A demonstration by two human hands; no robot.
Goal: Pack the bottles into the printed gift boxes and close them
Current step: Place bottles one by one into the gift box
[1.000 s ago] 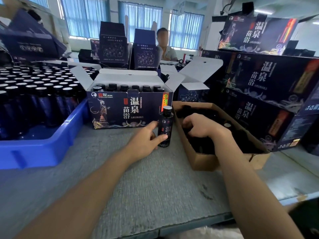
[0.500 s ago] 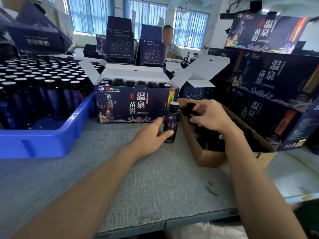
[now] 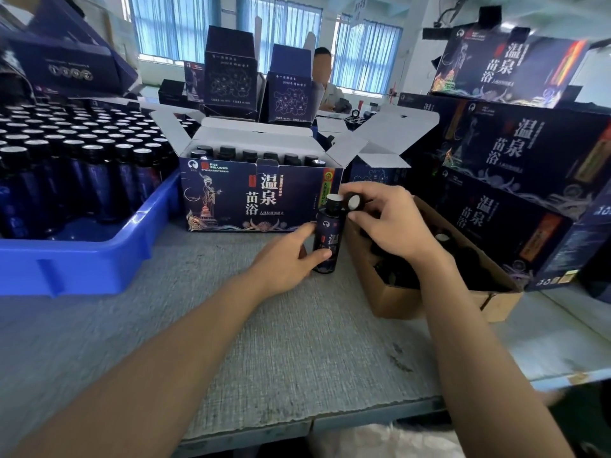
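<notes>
Capped bottles (image 3: 99, 166) are crowding the blue tray (image 3: 82, 269) at left. The gift box (image 3: 231, 200) is standing open on the table (image 3: 264, 342), a row of bottles inside. Just in front, the left hand (image 3: 284, 262) is curling its fingers round an upright bottle (image 3: 329, 239) — the right hand (image 3: 396, 226) is pinching a cap (image 3: 354, 202) in its fingers beside the bottle's top, over the carton (image 3: 406, 305).

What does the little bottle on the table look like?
The bottle is small, dark blue, glossy, with a printed label, black neck and pale top. It stands upright on the grey table by the open gift box. The left hand grips its lower half; the right hand holds a cap near its top.
</notes>
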